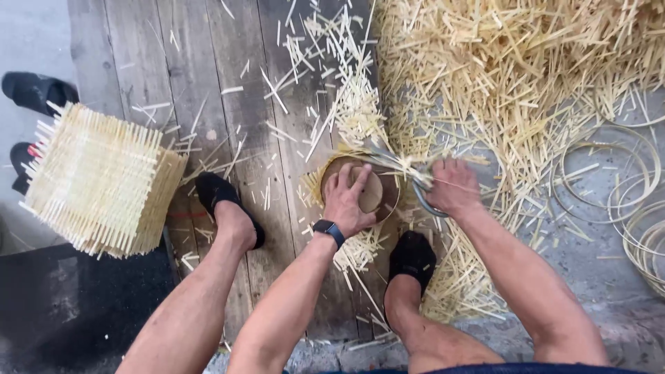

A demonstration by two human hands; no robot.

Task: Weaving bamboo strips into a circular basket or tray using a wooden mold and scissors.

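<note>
Between both feet, left hand (pixel 348 199) presses round wooden disc (pixel 377 192); right hand (pixel 451 185) grips shears (pixel 420 195).

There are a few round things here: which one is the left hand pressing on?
The left hand presses the solid brown wooden disc between the feet, ringed with bamboo strips. The others, thin open bamboo hoops, lie untouched on the grey floor at right.
</note>
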